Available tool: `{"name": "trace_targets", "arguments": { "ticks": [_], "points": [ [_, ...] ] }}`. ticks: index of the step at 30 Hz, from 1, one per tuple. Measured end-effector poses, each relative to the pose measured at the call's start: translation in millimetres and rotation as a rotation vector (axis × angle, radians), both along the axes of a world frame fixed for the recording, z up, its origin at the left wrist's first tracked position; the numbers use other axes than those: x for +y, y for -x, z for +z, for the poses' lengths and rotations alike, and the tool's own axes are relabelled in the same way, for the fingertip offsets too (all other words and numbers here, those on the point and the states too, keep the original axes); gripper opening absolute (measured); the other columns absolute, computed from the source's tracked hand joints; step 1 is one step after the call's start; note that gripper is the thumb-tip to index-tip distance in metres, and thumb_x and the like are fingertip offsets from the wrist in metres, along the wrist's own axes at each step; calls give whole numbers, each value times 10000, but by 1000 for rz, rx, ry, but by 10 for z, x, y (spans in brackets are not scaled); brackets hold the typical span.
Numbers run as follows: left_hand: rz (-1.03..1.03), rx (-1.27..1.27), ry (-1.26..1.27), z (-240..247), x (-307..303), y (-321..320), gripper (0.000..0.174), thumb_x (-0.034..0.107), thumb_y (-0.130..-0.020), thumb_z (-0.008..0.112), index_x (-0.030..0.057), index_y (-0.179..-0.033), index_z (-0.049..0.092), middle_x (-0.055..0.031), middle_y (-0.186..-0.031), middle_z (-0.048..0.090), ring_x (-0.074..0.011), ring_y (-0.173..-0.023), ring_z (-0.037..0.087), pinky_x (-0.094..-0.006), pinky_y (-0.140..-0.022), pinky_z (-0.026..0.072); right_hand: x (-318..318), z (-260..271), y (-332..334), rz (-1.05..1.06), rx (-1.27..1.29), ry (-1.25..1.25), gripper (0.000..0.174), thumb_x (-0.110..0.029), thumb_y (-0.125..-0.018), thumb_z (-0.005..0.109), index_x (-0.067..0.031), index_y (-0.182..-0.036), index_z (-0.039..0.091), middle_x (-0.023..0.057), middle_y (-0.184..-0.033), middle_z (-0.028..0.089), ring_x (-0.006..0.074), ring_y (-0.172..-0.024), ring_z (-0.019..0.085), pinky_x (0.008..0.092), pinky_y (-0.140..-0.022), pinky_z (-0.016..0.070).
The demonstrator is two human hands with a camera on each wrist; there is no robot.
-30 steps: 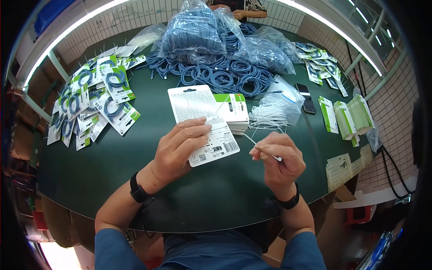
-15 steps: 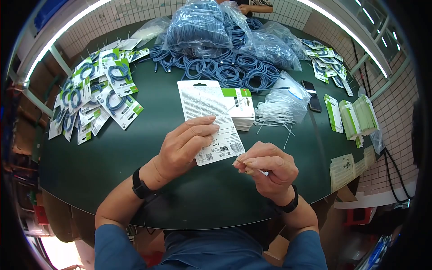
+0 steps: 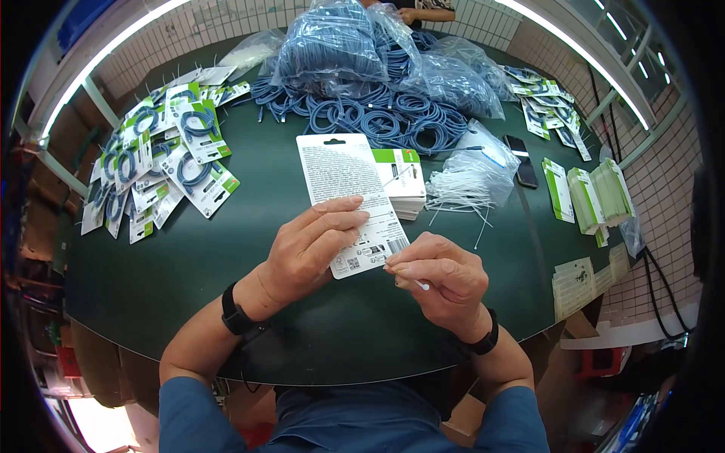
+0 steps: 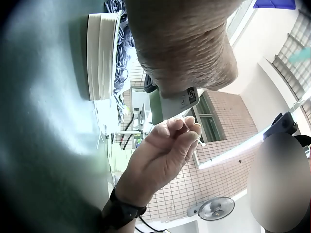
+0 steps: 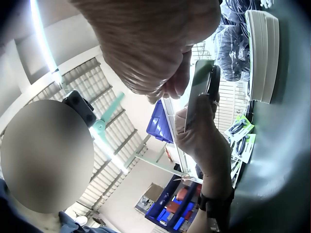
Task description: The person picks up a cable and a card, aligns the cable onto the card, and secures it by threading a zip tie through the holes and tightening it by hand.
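Note:
My left hand (image 3: pixel 306 245) holds a white retail card (image 3: pixel 340 162) with its printed back up, fingers across the lower half. A dark coiled cable (image 5: pixel 214 81) lies against the card's other face, seen in the right wrist view. At the card's lower right corner, my right hand (image 3: pixel 447 278) pinches a thin white cable tie (image 3: pixel 424 286) between thumb and fingers. The tie's small head sticks out below the fingers; most of its strap is hidden by them. A short white strand also shows at the card's upper right edge.
Behind the card stands a stack of cards (image 3: pixel 408 208), with loose cable ties (image 3: pixel 461 189) beside it. Blue cable coils (image 3: pixel 370 124) and bagged cables (image 3: pixel 332 49) lie farther back. Carded cables (image 3: pixel 198 177) are heaped left; a phone (image 3: pixel 521 160) and green-white cards (image 3: pixel 585 198) lie right.
My right hand has moved left with the cable tie, up to the card's lower corner, and the strap's far end has gone out of sight. The left hand keeps its hold on the card.

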State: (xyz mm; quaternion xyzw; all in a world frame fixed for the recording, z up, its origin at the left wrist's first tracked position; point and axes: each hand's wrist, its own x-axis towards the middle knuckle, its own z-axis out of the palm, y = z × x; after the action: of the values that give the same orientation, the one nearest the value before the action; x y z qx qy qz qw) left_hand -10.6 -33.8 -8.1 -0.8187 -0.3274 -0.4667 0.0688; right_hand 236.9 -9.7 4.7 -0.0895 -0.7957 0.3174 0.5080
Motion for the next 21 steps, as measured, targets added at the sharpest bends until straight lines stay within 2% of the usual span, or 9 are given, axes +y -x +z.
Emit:
{"name": "trace_targets", "arguments": {
  "ticks": [4,8,12,16,19,21],
  "points": [
    [-9,-3,18,4,-16,-10,335,50,-770,894,28,-945,609,-171,-1158,780,-397,-1178,744,-446,-963,632,21,29,16,-76,-70,-119,274,69,-837,838,-71,-1066,781,114,-1009,767,212,-825,715,304,-684,553],
    [-36,-9,13,-1,-20,-18,319,13,-736,844,7,-961,618,-151,-1170,756,-375,-1166,744,-427,-922,641,42,22,35,-128,-109,-199,347,86,-792,852,-93,-1082,791,85,-992,765,203,-805,690,302,-669,529],
    [-35,2,11,36,-72,-49,271,31,-755,821,2,-962,649,-150,-1150,762,-374,-1156,748,-431,-921,642,31,-9,48,-134,-74,-162,346,93,-772,860,-82,-1064,798,87,-971,766,195,-788,680,293,-666,520],
    [10,64,-54,96,-187,-115,196,77,-790,790,11,-946,689,-129,-1104,769,-324,-1092,765,-393,-883,645,32,30,2,-148,-121,-104,331,90,-771,860,-72,-1054,805,90,-944,762,189,-768,667,281,-657,514],
    [127,249,-165,300,-364,-175,164,113,-803,765,20,-930,717,-103,-1066,771,-254,-998,768,-335,-802,623,62,88,-9,-101,-120,-99,306,93,-778,850,-64,-1038,811,97,-934,762,184,-757,660,277,-639,503],
    [134,248,-206,415,-409,-203,160,115,-801,762,26,-924,714,-96,-1056,769,-237,-972,764,-326,-770,604,71,129,-22,-77,-118,-98,294,94,-782,845,-60,-1031,814,101,-929,761,182,-752,656,275,-630,498]
  ]
}}
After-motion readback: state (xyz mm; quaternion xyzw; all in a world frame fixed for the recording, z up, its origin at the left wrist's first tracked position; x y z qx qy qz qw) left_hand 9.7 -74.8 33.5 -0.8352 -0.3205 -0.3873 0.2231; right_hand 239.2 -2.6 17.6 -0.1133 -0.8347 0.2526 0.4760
